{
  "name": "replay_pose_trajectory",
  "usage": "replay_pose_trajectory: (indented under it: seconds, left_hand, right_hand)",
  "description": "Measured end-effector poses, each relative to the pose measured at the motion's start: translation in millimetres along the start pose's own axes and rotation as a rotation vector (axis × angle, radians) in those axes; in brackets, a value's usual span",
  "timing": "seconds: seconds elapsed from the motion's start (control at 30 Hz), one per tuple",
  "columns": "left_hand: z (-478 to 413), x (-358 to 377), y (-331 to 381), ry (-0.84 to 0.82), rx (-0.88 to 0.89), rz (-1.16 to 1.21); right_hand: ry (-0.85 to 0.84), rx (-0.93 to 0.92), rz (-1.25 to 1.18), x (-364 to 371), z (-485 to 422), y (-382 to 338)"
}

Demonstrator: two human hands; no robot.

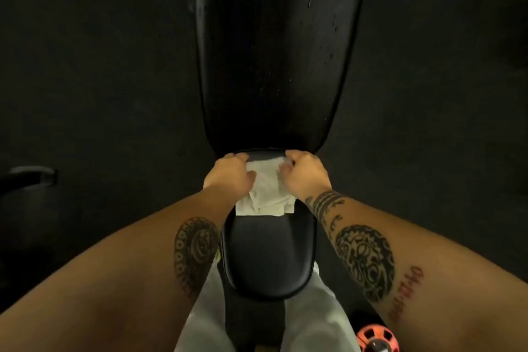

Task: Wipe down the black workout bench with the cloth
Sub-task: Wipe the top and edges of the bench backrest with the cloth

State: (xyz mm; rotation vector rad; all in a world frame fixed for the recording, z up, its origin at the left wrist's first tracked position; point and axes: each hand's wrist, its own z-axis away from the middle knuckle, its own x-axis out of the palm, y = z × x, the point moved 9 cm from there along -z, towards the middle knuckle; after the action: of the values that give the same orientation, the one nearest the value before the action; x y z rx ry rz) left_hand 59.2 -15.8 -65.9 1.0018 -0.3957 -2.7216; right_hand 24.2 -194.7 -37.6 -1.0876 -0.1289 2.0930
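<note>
One dark floor [100, 65], filling the room to either side, its detail lost in the low light. One black workout bench [274, 51], made of two pads: one long back pad running from the centre up to 12 o'clock, speckled with small pale droplets, and one shorter seat pad [270, 254] below it toward 6 o'clock, smooth and glossy. Two bare forearms, each tattooed, entering from 7 and 5 o'clock and meeting at the centre. One pair of pale trousers [200, 323], seen at 6 o'clock on both sides of the seat pad's support. One white cloth [267, 194], crumpled, lying on the far end of the seat pad just below the gap between the two pads, at the centre of the scene. One left hand [228, 173], palm down, fingers curled over the cloth's left upper corner and pressing it to the pad. One right hand [307, 173], likewise palm down, fingers bent and bunching the cloth's right upper corner. One dark object [31, 177] on the floor at 9 o'clock, too dim to identify. One orange wheel-like item [374, 337] at 5 o'clock, partly cut off.
</note>
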Motion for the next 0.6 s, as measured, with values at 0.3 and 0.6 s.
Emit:
replay_pose_trajectory:
  seconds: [0.3, 0.6]
  left_hand:
    - [-2, 9, 10, 0.002, -0.037, 0.209]
    - [43, -130, 110, 0.014, 0.096, 0.953]
  right_hand:
    - [-0.055, 0.161, -0.19, 28, -4, 8]
    - [0.181, -0.01, -0.587, -143, 27, -53]
